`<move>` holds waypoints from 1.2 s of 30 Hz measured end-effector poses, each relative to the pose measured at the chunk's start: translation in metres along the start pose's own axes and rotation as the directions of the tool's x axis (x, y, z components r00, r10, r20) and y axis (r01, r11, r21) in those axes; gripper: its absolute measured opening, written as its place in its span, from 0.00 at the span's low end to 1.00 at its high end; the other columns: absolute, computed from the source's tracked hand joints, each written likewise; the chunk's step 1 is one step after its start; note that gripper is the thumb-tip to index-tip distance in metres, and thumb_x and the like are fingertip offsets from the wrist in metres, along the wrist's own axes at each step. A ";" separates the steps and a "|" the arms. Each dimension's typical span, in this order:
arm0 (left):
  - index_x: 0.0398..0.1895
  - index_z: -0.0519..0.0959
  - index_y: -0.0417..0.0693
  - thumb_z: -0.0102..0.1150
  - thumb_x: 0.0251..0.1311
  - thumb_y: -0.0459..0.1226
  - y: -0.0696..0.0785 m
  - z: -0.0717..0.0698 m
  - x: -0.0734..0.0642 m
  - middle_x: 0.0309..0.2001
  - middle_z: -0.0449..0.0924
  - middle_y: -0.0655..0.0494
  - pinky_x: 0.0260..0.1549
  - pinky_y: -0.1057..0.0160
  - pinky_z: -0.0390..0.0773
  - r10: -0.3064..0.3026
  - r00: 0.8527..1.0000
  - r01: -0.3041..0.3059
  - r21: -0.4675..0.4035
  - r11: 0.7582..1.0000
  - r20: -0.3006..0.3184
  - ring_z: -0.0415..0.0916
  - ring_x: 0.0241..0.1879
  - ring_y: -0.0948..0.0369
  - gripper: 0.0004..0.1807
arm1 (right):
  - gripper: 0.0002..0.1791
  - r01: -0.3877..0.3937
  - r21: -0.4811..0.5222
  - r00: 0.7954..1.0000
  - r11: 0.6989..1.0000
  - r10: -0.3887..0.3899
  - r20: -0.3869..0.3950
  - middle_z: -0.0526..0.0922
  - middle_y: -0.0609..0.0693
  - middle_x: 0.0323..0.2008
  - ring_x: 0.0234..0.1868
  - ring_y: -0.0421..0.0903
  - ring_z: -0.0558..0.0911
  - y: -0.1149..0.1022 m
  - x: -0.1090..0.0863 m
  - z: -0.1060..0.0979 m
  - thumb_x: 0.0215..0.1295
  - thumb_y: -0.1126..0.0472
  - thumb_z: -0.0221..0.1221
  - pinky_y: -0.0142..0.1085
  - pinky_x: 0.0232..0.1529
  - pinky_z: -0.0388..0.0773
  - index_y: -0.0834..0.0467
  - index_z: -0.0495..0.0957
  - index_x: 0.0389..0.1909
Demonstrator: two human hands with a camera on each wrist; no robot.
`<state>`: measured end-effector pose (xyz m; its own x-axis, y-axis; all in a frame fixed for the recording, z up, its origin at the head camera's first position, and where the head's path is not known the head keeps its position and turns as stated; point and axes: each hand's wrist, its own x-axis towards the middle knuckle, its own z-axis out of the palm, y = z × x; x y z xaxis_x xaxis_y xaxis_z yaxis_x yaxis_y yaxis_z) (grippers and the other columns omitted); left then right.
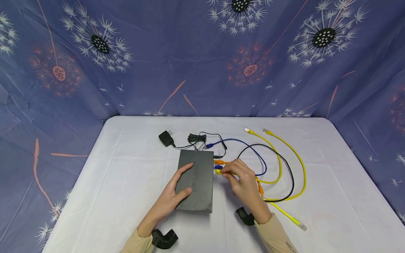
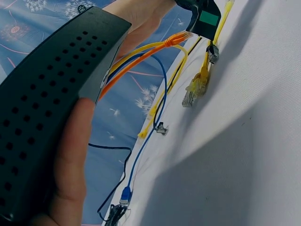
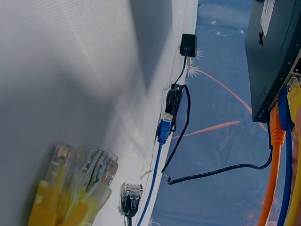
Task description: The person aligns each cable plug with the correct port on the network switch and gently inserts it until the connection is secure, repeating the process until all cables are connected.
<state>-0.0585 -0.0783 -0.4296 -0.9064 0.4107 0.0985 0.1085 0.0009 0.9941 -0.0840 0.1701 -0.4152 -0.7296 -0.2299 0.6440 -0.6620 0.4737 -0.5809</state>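
A dark grey TP-Link network switch (image 1: 197, 181) is held in my left hand (image 1: 169, 200), with thumb and index finger spread on its top. In the left wrist view a finger lies along its vented side (image 2: 51, 89). My right hand (image 1: 243, 179) pinches a yellow network cable's plug (image 1: 218, 172) right at the port edge. In the right wrist view that yellow plug (image 3: 294, 96) overlaps a port beside a blue plug (image 3: 284, 110) and an orange plug (image 3: 277, 127), both seated in ports. A black power lead (image 1: 218, 157) runs into the same edge.
A black power adapter (image 1: 166, 138) and a bundled cord (image 1: 197, 138) lie behind the switch. Loose blue, black (image 1: 292, 175) and yellow (image 1: 303, 168) cables loop to the right. A yellow plug (image 1: 299, 224) lies near the front right. A patterned curtain (image 1: 202, 63) hangs behind the table.
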 end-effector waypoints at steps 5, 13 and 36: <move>0.73 0.56 0.63 0.55 0.65 0.34 0.000 0.000 0.001 0.73 0.49 0.58 0.62 0.40 0.44 -0.004 1.000 0.004 -0.006 1.000 -0.003 0.42 0.72 0.56 0.35 | 0.13 0.002 -0.011 1.000 1.000 -0.002 -0.009 0.82 0.49 0.30 0.34 0.45 0.77 0.001 0.001 0.001 0.46 0.79 0.67 0.26 0.39 0.71 0.59 0.81 0.27; 0.73 0.56 0.64 0.55 0.64 0.34 0.001 0.000 0.000 0.74 0.48 0.58 0.62 0.40 0.45 -0.023 1.000 0.023 -0.006 1.000 -0.020 0.43 0.71 0.55 0.36 | 0.13 0.012 -0.031 1.000 0.999 -0.012 -0.001 0.82 0.50 0.30 0.35 0.45 0.78 0.001 0.005 0.003 0.47 0.79 0.67 0.25 0.40 0.71 0.59 0.81 0.27; 0.72 0.57 0.66 0.55 0.63 0.33 0.002 0.003 0.005 0.73 0.48 0.60 0.62 0.38 0.43 -0.045 0.998 0.046 0.015 0.999 -0.049 0.40 0.72 0.56 0.36 | 0.15 0.025 -0.024 0.999 0.999 -0.026 -0.043 0.81 0.44 0.30 0.34 0.45 0.78 0.004 0.012 0.009 0.43 0.81 0.68 0.26 0.38 0.71 0.59 0.81 0.25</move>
<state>-0.0614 -0.0737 -0.4276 -0.9294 0.3649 0.0558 0.0727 0.0329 0.9968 -0.0963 0.1617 -0.4143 -0.7038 -0.2055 0.6800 -0.6760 0.4879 -0.5523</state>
